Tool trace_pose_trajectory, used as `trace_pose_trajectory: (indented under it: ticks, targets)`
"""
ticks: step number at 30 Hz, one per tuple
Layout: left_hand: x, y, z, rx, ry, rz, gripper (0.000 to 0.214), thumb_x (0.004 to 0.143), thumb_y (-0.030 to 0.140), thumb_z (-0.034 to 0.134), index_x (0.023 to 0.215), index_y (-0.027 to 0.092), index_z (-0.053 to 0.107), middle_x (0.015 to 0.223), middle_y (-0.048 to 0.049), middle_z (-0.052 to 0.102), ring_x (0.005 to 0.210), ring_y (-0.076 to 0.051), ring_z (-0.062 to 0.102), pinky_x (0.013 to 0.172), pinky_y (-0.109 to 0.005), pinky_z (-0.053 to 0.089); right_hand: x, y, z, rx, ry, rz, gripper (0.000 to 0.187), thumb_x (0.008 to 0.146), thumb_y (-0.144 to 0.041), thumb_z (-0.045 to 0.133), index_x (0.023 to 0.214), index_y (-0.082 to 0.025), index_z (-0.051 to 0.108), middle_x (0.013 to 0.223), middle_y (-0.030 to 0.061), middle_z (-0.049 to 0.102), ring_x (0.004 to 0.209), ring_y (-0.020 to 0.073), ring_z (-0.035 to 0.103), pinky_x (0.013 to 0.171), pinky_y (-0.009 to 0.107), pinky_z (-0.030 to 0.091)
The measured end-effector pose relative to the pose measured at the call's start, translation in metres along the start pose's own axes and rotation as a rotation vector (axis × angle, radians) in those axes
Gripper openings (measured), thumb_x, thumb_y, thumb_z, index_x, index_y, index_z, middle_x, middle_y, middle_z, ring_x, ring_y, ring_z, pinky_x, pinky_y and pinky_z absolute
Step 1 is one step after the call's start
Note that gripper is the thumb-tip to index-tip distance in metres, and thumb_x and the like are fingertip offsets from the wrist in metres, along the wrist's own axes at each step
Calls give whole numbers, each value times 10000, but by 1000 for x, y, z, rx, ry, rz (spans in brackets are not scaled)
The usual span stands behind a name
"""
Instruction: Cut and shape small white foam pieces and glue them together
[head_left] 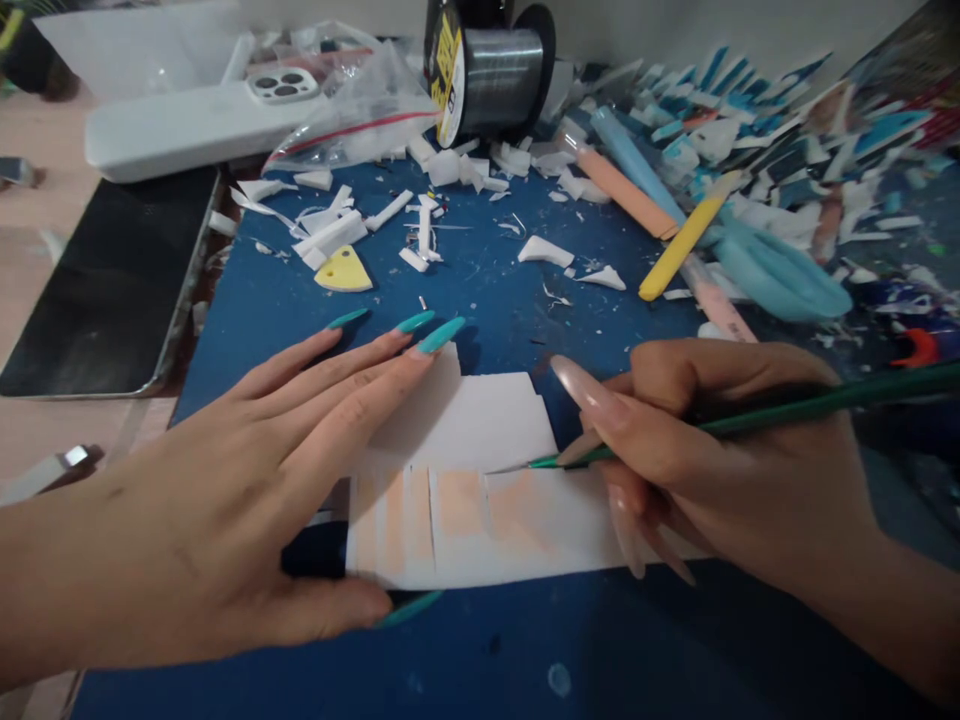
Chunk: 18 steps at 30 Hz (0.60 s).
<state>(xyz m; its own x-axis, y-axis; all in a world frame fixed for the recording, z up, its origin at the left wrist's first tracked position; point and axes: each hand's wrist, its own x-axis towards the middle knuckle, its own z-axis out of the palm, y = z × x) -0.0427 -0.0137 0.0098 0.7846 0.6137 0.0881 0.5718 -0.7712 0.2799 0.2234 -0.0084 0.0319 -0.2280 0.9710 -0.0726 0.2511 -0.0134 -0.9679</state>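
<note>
A white foam-like sheet, with peach-coloured patches and several thin cut lines along its lower strip, lies on the blue work surface. My left hand rests spread on the sheet's left part, its fingers stretched out and the thumb near the lower edge. My right hand grips a slim green-handled craft knife like a pen. The knife's thin pointed tip touches the sheet, or hovers just over it, at the top of a cut beside a peach patch. My right fingers cover the sheet's right end.
White and blue scraps pile up at the back right, near orange, blue and yellow marker-like sticks and a light blue handle. Behind stand a spool of clear line and a plastic bag. Leftward lie a white phone case and a dark phone.
</note>
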Motion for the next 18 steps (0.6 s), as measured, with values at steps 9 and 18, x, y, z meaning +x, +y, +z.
trace_pose_trajectory:
  ticks: [9,18]
  targets:
    - [-3,-3,4,13,51,25,1027,791,682,510,1538,194,1,1597,55,68,1438,-328,190,1205,-367,116,1,1,1,-41,14,-26,471,779,-238,675,482,-192,313,356,-70,430,269,88,453,279,189,349]
    - [0,-1,3,11,18,25,1024,807,667,505,1533,201,-46,1596,40,57,1436,-302,237,1221,-375,83,3,0,-3,-110,15,-111,435,775,-180,657,469,-189,348,375,-63,492,288,79,471,285,171,349]
